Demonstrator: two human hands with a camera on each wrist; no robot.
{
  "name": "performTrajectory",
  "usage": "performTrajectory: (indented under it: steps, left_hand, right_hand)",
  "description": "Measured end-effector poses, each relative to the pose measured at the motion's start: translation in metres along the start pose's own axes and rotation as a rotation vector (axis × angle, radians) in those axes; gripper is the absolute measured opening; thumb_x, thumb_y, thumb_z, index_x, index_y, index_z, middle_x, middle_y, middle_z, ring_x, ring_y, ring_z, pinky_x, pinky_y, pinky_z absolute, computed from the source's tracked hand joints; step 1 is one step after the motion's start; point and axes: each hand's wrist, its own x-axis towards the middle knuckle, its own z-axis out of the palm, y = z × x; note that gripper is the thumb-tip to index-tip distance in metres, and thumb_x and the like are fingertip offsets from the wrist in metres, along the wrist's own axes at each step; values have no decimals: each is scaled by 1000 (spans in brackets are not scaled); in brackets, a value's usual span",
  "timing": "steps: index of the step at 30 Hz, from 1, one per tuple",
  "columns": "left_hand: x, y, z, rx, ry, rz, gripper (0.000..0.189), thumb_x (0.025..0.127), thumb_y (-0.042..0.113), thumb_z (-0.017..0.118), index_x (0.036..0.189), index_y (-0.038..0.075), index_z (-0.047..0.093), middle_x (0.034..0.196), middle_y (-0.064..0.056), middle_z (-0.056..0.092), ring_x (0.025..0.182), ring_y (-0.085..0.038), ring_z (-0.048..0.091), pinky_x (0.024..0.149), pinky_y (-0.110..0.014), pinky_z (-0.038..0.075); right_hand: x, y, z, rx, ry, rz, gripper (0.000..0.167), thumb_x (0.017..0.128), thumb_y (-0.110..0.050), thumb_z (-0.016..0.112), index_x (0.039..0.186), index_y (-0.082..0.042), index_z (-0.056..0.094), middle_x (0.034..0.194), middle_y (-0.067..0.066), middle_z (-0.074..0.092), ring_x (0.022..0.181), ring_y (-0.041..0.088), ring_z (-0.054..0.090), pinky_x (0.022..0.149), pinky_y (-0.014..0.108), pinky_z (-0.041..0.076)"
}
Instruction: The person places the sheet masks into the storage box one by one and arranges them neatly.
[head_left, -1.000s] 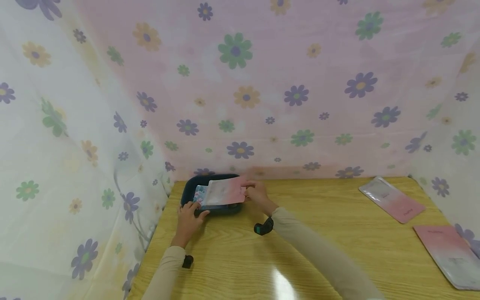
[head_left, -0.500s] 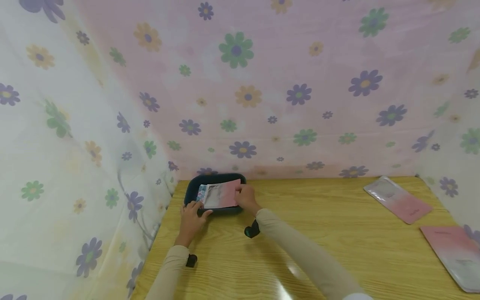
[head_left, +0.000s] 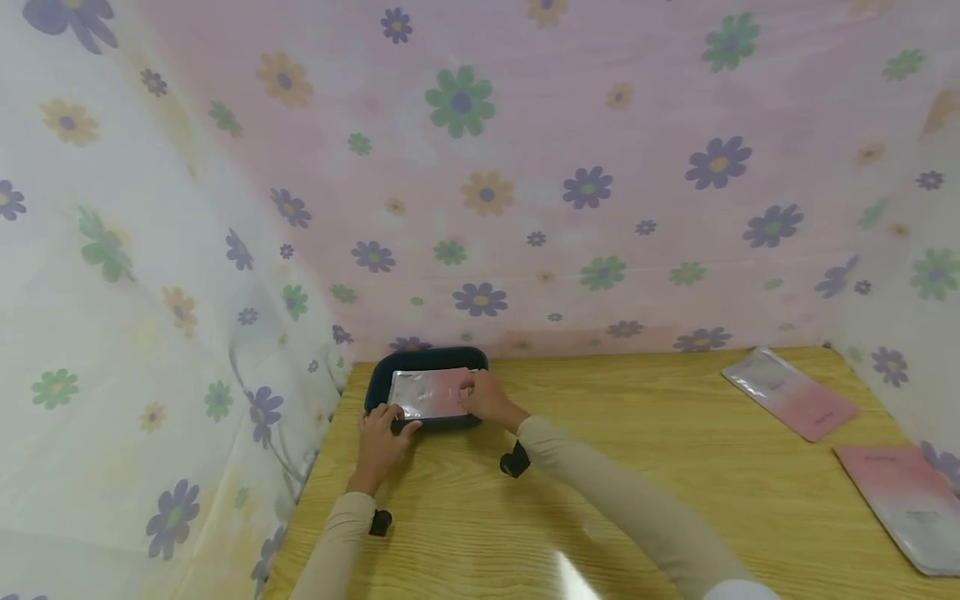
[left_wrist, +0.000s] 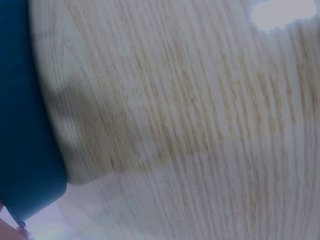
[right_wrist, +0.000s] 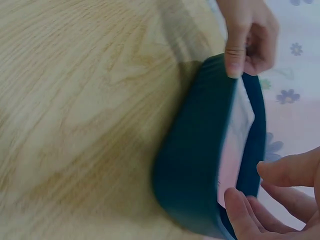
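Observation:
A pink and silver sheet mask-like pouch (head_left: 423, 393) lies face up inside a dark teal plastic bin (head_left: 379, 385) at the back left of the table. My left hand (head_left: 379, 440) grips the bin's near left rim; in the right wrist view, its thumb presses the outer wall while the fingers curl over the edge. At the pouch's pink right end is my right hand (head_left: 489, 398). The right wrist view shows this hand (right_wrist: 287, 195) with thumb and fingers spread apart, fingertips close to the pouch. The left wrist view catches mainly the bin's outer wall (left_wrist: 30, 125).
Two more pink and silver pouches, one at the back right (head_left: 791, 394) and one at the right edge (head_left: 903, 508), lie on the wood-grain table (head_left: 637, 467). A flower-print curtain (head_left: 555, 167) hangs behind the table and along both sides.
My right hand has brought the pouch left and down into the bin, over a blue floral packet that is now covered, and its fingers have loosened. The left hand stays on the rim.

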Motion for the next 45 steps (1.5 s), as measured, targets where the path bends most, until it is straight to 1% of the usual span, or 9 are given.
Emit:
performTrajectory:
  steps: [3, 5, 9, 14, 19, 26, 34, 38, 45]
  left_hand:
    - [-1, -1, -1, 2, -6, -12, 33, 72, 21, 83, 79, 7, 54, 78, -6, 50, 80, -33, 53, 90, -73, 25]
    - [-2, -1, -2, 6, -11, -21, 33, 73, 21, 83, 79, 7, 54, 78, -6, 51, 80, -33, 54, 91, -72, 25]
    - [-2, 1, -4, 2, -25, -40, 32, 74, 21, 82, 80, 7, 54, 80, -7, 51, 81, -33, 53, 92, -71, 25]
    - [-1, 0, -6, 3, -45, -60, 32, 74, 22, 82, 80, 8, 54, 80, -7, 51, 82, -32, 53, 94, -71, 24]
    - [-2, -4, -4, 2, -45, -60, 33, 75, 24, 82, 81, 8, 54, 81, -6, 51, 82, -31, 52, 94, -70, 24]
    - [-4, -5, -2, 12, -38, -53, 33, 75, 24, 81, 80, 8, 53, 80, -6, 50, 81, -31, 52, 93, -70, 24]
    - [-1, 2, -6, -4, -30, -17, 32, 75, 24, 81, 80, 8, 53, 80, -7, 51, 80, -31, 51, 92, -71, 23]
    - [-1, 1, -4, 5, -34, -20, 32, 75, 24, 81, 81, 8, 54, 80, -7, 50, 80, -31, 51, 92, -70, 24]
    - [-2, 0, -2, -13, -38, -29, 32, 75, 24, 81, 81, 8, 53, 81, -6, 50, 81, -32, 52, 93, -71, 23]
  right_hand:
    - [-3, 1, -11, 29, -25, 11, 28, 77, 7, 57, 103, 11, 68, 99, 24, 67, 84, 34, 63, 76, 43, 52]
    - [-6, 0, -20, 10, -43, 22, 30, 76, 8, 56, 103, 8, 68, 103, 22, 66, 93, 31, 62, 77, 42, 52]
    - [-16, -5, -43, 28, -106, 92, 29, 79, 5, 57, 106, 7, 66, 104, 19, 64, 97, 31, 60, 79, 41, 51]
    - [-32, -7, -70, 96, -160, 143, 25, 86, -1, 60, 110, 5, 64, 105, 16, 63, 94, 27, 60, 73, 36, 52]
    - [-49, -4, -95, 123, -183, 153, 25, 89, -5, 61, 113, 2, 63, 103, 15, 62, 88, 23, 60, 71, 39, 52]
    - [-70, 0, -125, 122, -170, 163, 25, 90, -6, 61, 114, 1, 63, 104, 12, 62, 87, 21, 61, 68, 34, 52]
    - [-96, 4, -163, 145, -143, 165, 24, 92, -9, 60, 115, -1, 62, 106, 12, 62, 89, 22, 62, 70, 36, 53]
    - [-109, 8, -181, 171, -125, 188, 26, 93, -10, 60, 117, 0, 61, 110, 15, 61, 92, 25, 61, 72, 37, 52]
    - [-131, 19, -207, 195, -69, 264, 26, 94, -10, 58, 116, 2, 59, 111, 17, 60, 92, 26, 61, 73, 39, 52]
